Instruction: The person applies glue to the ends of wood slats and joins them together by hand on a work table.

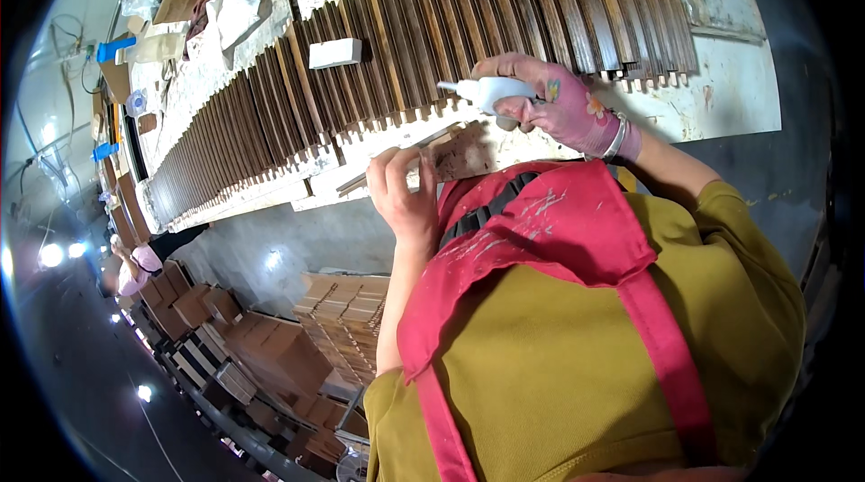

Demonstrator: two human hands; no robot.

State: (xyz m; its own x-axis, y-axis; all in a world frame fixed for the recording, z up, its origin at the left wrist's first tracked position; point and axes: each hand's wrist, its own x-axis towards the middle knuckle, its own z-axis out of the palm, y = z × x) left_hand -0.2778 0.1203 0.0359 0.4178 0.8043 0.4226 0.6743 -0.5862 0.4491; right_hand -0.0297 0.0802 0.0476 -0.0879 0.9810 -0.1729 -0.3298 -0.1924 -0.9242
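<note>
In my right hand point(563, 108), which wears a pink flowered glove, is a white squeeze bottle point(498, 93) with a thin nozzle. The bottle lies nearly level, its nozzle pointing left, above the near ends of the wooden slats point(450, 22). My bare left hand point(401, 194) is at the table's near edge, fingers curled over a short dark wooden strip point(441, 136). Part of that strip is hidden behind the fingers. The brown slats lie side by side in a long row, with pale tenons at their near ends.
A white block point(335, 53) rests on the slats. The pale worktable point(730, 108) carries dark stains near my hands. Plastic and cloth scraps point(239, 9) lie at its far left. Stacked cardboard boxes point(275, 351) and bundled wood point(342, 311) stand on the floor; another person point(135, 266) is farther off.
</note>
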